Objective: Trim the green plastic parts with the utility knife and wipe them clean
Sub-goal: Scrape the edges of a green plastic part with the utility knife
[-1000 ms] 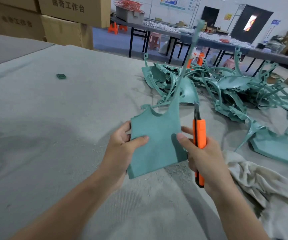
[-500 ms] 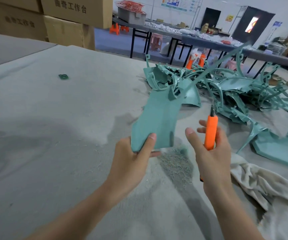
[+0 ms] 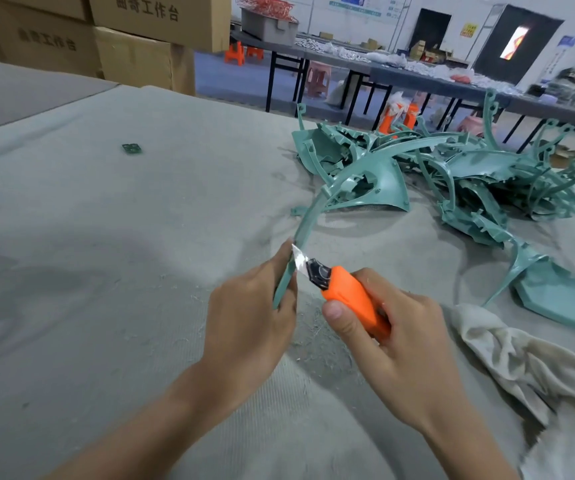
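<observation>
My left hand point(image 3: 248, 327) grips the lower end of a green plastic part point(image 3: 317, 209), turned edge-on so it shows as a thin curved strip that arcs up and to the right. My right hand point(image 3: 407, 355) holds an orange utility knife point(image 3: 348, 299). Its extended blade point(image 3: 300, 260) lies against the part's edge just above my left fingers. Fine plastic shavings point(image 3: 317, 337) lie on the cloth under both hands.
A heap of green plastic parts point(image 3: 469, 181) fills the table's right side, with one flat part point(image 3: 563, 299) nearer. A crumpled beige rag point(image 3: 521, 368) lies at the right. A small green scrap point(image 3: 131, 148) lies far left. Cardboard boxes point(image 3: 133, 39) stand behind.
My left hand has turned the part from flat face-on to edge-on. My right hand has swung the knife from upright to pointing left, and its blade now rests on the part's edge.
</observation>
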The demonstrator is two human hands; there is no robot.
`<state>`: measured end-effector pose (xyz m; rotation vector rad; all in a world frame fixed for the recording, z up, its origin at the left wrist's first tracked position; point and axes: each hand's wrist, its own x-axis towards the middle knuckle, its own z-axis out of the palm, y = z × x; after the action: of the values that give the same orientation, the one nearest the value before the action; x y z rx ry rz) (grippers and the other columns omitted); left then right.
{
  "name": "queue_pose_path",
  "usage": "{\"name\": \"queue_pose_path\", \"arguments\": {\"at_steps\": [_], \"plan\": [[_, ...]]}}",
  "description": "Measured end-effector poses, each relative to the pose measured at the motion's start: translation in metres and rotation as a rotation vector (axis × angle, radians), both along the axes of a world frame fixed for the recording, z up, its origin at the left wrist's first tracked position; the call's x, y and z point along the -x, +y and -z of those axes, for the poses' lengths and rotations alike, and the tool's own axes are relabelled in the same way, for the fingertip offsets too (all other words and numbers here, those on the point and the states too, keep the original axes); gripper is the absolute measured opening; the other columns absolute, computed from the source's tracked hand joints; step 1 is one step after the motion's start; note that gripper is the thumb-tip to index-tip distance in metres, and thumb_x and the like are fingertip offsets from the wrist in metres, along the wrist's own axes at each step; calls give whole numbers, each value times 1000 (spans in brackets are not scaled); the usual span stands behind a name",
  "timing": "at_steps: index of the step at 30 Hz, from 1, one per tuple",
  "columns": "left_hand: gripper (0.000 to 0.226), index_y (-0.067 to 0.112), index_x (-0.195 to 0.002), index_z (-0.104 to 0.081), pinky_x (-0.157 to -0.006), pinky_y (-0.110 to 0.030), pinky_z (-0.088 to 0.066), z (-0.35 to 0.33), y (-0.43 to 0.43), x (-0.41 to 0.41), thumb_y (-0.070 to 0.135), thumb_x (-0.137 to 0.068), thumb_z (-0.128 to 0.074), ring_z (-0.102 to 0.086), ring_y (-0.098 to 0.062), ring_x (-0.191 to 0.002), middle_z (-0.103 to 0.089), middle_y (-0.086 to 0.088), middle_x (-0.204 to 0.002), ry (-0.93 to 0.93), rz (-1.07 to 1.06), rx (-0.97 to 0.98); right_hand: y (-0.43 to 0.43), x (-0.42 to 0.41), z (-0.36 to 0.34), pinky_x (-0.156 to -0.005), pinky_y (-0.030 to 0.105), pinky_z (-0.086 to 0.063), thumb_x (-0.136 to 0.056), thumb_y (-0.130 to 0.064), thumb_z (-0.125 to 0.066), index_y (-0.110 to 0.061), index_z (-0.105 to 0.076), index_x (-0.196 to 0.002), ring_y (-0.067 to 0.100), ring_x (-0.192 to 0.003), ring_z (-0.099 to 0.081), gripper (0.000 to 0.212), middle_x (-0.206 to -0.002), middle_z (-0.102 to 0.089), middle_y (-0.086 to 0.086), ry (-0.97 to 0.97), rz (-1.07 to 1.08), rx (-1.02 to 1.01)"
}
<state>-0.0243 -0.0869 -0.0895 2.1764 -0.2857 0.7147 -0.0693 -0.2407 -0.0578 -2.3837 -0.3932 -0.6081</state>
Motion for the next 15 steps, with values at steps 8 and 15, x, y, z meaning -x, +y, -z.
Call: {"name": "queue_pose_path", "arguments": {"at_steps": [8,15], "plan": [[48,6,-117,-69,-48,-24,-35,-8,3,2,5,-70,-62,-59,-24,-48,-74,-5,-77,-31,-75,-136,-5,1,-4,-46,38,-37,-84,-72,-46,-24,-51,-71,17,-46,-42,50,-48,-38,-3,77,46,35],[50,2,-120,-66,-56,-26,-33,-6,1,1,-7,-71,-75,-53,-24,-43,-68,-6,-63,4,-35,-135,-4,0,-4,-46,36,-32,-83,-70,-48,-23,-50,-68,16,-46,-39,50,-47,-34,-4,88,67,6]]}}
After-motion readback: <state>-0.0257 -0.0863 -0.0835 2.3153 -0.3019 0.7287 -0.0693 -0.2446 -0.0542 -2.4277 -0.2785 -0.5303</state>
